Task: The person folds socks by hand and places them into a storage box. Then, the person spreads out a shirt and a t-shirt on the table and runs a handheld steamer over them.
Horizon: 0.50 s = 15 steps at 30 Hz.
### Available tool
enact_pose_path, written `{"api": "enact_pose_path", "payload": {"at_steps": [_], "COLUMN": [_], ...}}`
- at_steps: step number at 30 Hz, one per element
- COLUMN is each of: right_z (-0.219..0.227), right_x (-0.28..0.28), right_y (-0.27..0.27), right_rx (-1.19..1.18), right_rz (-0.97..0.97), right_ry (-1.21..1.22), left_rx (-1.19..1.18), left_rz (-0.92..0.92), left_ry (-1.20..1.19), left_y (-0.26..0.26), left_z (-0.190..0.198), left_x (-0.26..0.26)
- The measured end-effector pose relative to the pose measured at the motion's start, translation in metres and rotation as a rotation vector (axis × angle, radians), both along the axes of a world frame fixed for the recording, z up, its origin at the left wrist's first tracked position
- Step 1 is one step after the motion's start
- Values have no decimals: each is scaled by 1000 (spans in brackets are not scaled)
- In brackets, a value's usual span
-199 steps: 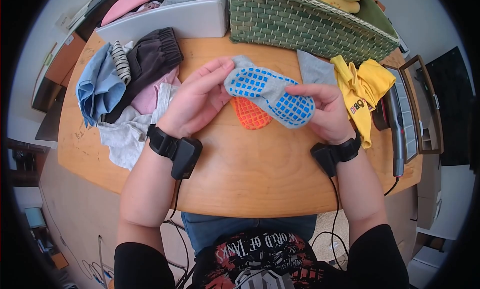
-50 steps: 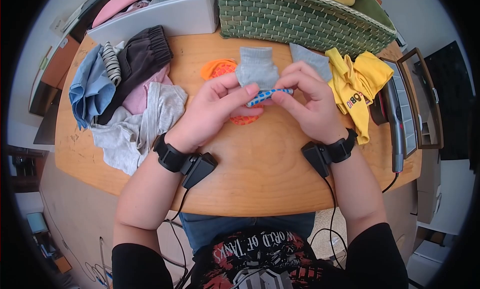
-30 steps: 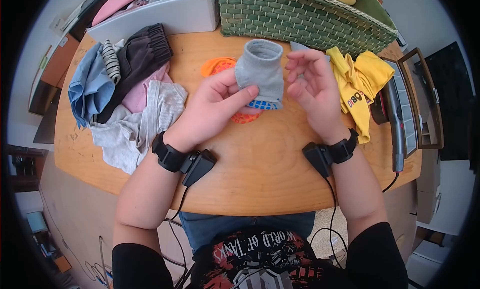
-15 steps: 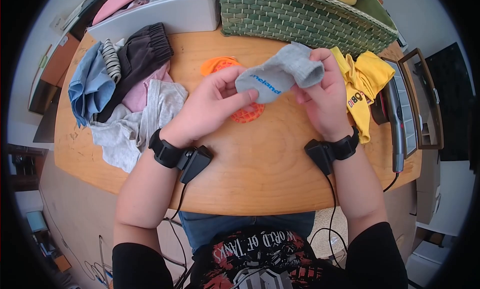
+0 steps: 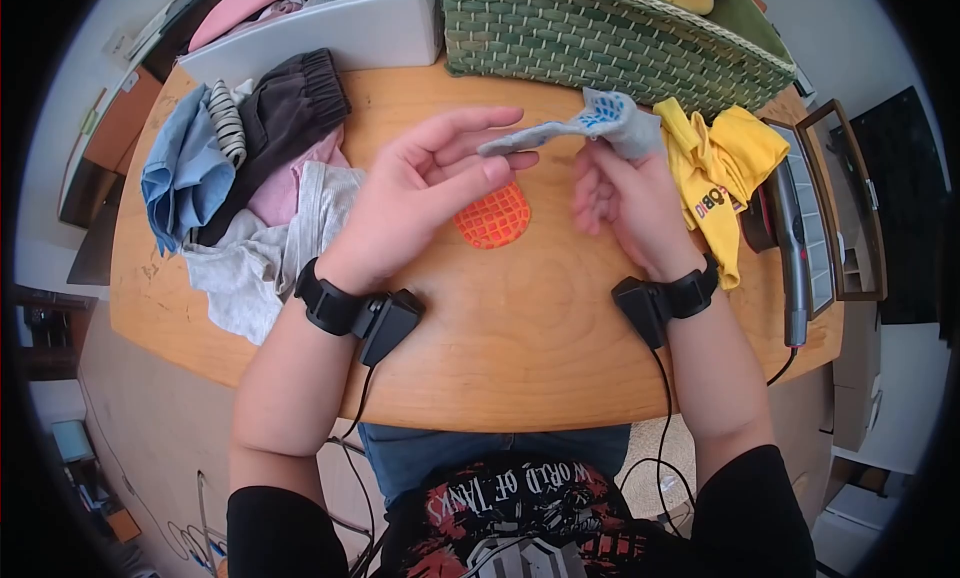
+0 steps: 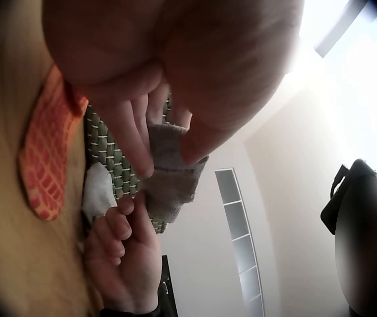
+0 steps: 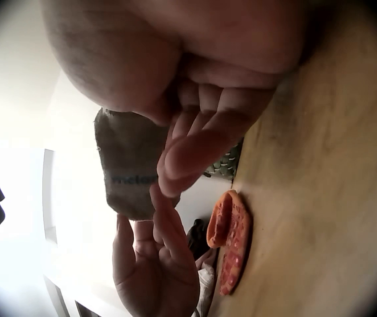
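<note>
A small grey sock (image 5: pixel 545 133) with blue grip squares is held up between the hands, its lettered side showing in the right wrist view. My right hand (image 5: pixel 640 203) pinches its cuff end, fingers curled below. My left hand (image 5: pixel 405 193) is at the toe end, fingers extended and loosely spread, touching the sock. Beneath the left fingers an orange sock (image 5: pixel 495 220) with red grip squares lies on the table, partly hidden by that hand in the head view; the right wrist view shows its full length (image 7: pixel 234 244).
On the left lie heaped clothes, with black trousers (image 5: pixel 290 108) and a light grey garment (image 5: pixel 240 273). Behind stand a white box (image 5: pixel 330 33) and a green woven basket (image 5: pixel 610 38). On the right are a yellow garment (image 5: pixel 735 153) and a corded hair tool (image 5: pixel 793 248).
The grey sock, earlier shown sole up, was folded, then opened out and turned. Just now it has tipped to show blue squares again, and the left fingers have loosened. The orange sock stayed put lately.
</note>
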State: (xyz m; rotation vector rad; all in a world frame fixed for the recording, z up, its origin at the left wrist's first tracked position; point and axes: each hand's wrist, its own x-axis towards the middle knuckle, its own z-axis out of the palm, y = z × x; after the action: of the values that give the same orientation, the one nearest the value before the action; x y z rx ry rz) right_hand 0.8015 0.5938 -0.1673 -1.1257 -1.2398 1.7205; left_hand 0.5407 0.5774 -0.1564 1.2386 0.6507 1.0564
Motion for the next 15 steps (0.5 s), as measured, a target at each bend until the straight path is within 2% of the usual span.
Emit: {"api": "enact_pose_path", "payload": {"at_steps": [1,3,4,6,8,11,12,13,15], "right_z": [2,5,5,4,-1,-2,-2,-3,-5], "right_x": [-3,-17,-20,-24,-23,-21,-20,-17,-11], "right_y": [-2,-9,-11,-13,-14,-11,-9,-7,-3], "right_rx": [1,13,13,163,223,286,291,293,203], "right_rz": [-2,113,113,38,-3,-81,-114,-115,-52], "right_ry": [-1,244,243,270,208,91,39,39,106], "left_rx": [-11,-22,-50,-78,87,98,222,225,16], "left_rz": [-36,-72,-64,-56,-64,-157,-179,-180,-128], "left_ry": [-24,-48,-81,-114,46,109,180,180,197], "left_y": [-1,-2,-2,-3,-4,-12,-9,-7,-5], "left_z": [-1,-2,-3,-4,-5,0,-1,-2,-3], "left_x": [0,0,-1,-2,-1,0,1,0,-3]}}
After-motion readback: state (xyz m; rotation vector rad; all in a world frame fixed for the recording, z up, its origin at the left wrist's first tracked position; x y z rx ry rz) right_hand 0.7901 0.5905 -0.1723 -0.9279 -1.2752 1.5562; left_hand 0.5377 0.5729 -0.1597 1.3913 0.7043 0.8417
